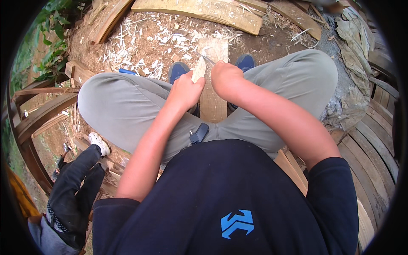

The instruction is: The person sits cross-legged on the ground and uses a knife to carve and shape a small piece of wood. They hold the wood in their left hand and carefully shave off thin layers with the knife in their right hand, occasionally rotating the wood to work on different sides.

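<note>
My left hand is closed round a short piece of pale, freshly cut wood, which points up and away from me. Close by on its right, my right hand is shut in a fist on a knife; the handle is hidden in the fingers. The thin grey knife blade reaches left to the upper end of the wood piece. Both hands are above a flat wooden board that runs between my legs and shoes.
Wood shavings litter the brown soil beyond my feet, with a blue object near my left knee. Curved planks lie at the far side. Stacked timber stands right. Another person's leg shows at left.
</note>
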The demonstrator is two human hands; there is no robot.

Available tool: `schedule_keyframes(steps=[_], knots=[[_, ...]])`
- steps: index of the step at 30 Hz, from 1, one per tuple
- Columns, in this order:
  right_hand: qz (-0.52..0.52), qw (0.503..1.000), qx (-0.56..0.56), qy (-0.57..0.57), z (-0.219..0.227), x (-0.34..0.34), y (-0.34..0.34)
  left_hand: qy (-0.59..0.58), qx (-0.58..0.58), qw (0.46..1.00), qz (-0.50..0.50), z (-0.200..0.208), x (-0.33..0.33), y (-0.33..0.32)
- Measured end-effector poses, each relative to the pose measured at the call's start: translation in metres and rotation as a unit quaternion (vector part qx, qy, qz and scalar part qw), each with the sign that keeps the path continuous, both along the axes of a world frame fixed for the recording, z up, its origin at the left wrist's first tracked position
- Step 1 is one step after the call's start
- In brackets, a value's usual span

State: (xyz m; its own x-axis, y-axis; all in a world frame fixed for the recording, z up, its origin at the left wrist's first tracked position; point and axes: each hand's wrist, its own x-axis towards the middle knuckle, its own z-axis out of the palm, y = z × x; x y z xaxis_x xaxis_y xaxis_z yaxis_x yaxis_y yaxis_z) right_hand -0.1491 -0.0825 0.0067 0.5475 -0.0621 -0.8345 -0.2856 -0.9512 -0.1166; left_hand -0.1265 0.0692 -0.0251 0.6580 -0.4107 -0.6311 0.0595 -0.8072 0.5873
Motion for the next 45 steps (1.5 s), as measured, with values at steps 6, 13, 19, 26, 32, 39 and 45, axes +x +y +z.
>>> schedule_keyframes(steps=[6,13,19,26,32,39,45], knots=[[0.042,0.998,-0.021,-0.034,-0.014,0.004,-0.002,-0.029,-0.01,1.0,-0.001,-0.005,0.012,-0.001],[0.053,0.997,-0.025,-0.04,-0.027,0.014,-0.012,0.007,-0.04,0.999,-0.028,0.016,0.04,-0.002],[0.127,0.992,0.005,-0.001,-0.027,0.023,-0.035,0.034,0.018,0.998,0.05,0.041,0.038,-0.005],[0.013,0.991,0.038,-0.127,-0.017,-0.023,-0.058,-0.079,-0.074,0.984,0.14,0.048,-0.016,0.005],[0.077,0.985,-0.035,-0.152,-0.033,-0.027,-0.06,0.196,-0.15,0.908,0.34,0.015,-0.07,0.001],[0.141,0.97,-0.077,-0.184,-0.038,-0.032,-0.059,0.281,-0.142,0.901,0.298,0.0,-0.07,0.001],[0.136,0.963,-0.054,-0.227,-0.05,-0.044,-0.069,0.369,-0.115,0.891,0.237,-0.001,-0.069,-0.021]])
